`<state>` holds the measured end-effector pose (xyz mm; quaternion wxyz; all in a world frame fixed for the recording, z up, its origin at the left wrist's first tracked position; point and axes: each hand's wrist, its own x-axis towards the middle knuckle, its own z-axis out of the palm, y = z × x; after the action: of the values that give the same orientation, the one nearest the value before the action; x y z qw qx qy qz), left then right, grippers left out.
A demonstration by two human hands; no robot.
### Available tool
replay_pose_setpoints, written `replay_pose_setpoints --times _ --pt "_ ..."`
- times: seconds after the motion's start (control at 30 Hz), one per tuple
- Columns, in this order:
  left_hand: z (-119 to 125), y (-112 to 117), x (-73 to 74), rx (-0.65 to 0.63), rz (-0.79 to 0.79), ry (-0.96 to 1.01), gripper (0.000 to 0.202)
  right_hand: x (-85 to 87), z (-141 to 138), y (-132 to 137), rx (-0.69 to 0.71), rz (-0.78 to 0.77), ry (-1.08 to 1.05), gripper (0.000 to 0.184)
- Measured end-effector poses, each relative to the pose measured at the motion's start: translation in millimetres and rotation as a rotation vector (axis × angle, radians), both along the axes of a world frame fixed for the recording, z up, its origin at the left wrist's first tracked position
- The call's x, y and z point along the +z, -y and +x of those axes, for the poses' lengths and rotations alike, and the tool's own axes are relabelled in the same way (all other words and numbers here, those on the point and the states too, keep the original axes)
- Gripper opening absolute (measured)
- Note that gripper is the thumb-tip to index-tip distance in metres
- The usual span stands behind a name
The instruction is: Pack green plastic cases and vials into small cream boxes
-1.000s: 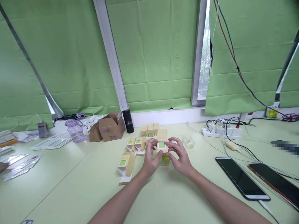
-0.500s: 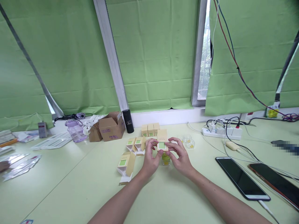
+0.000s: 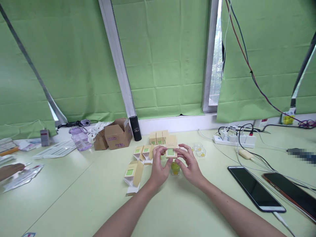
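Tan box (image 3: 171,152) pinched between fingers of left hand (image 3: 160,166) and right hand (image 3: 189,164), just above green jar (image 3: 175,168).

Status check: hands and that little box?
Holding small box: left grip, right grip shut on its sides. Box just over jar on table. Nearest clutter, open cartons, lies left, apart.

A small box (image 3: 171,148) of matt tan card with a green label is seen. The bench (image 3: 74,204) looks smooth and matt, the phones (image 3: 255,188) glossy black, the curtains (image 3: 163,59) creased cloth.
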<state>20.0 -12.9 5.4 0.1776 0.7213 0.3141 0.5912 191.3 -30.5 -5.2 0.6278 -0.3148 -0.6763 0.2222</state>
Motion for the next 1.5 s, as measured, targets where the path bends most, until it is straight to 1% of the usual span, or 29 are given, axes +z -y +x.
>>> replay_pose_setpoints --times 0.17,0.33,0.47,0.57,0.7,0.87,1.07,1.17,1.23,1.3,1.33,1.4,1.5 --pt "-1 6 2.8 0.1 0.034 -0.072 0.03 -3.0 0 0 0.012 -0.021 0.088 0.039" --pt "-1 7 2.8 0.159 0.062 -0.106 0.037 -5.0 0 2 0.021 0.003 0.149 0.043" --pt "0 6 2.8 0.162 0.075 -0.099 0.04 -4.6 -1 6 0.007 0.021 0.197 0.046" --pt "-1 6 3.4 0.159 0.051 -0.066 0.04 -2.7 -2 9 -0.008 0.055 0.2 0.053" --pt "-1 2 2.2 0.196 0.009 -0.017 0.041 2.7 -4 11 -0.022 0.107 0.19 0.056" --pt "-3 -3 0.0 0.213 -0.042 0.001 0.04 6.8 -3 13 -0.043 0.143 0.217 0.055" --pt "-5 -7 3.1 0.214 -0.106 0.018 0.039 2.9 -2 13 -0.042 0.137 0.266 0.05" --pt "-6 -10 3.4 0.19 -0.172 0.076 0.04 2.1 -1 10 -0.065 0.169 0.276 0.043" --pt "-7 -13 2.1 0.169 -0.219 0.131 0.042 2.6 1 8 -0.114 0.188 0.305 0.036" --pt "-9 -18 -0.3 0.148 -0.264 0.189 0.046 3.8 3 6 -0.179 0.152 0.399 0.032" --pt "-10 -20 -1.7 0.137 -0.282 0.213 0.047 4.5 4 6 -0.212 0.105 0.47 0.032" --pt "-12 -25 -4.6 0.118 -0.305 0.243 0.047 6.2 5 5 -0.262 -0.029 0.632 0.038" --pt "-15 -30 -8.2 0.104 -0.327 0.253 0.044 8.7 5 5 -0.279 -0.226 0.822 0.043"
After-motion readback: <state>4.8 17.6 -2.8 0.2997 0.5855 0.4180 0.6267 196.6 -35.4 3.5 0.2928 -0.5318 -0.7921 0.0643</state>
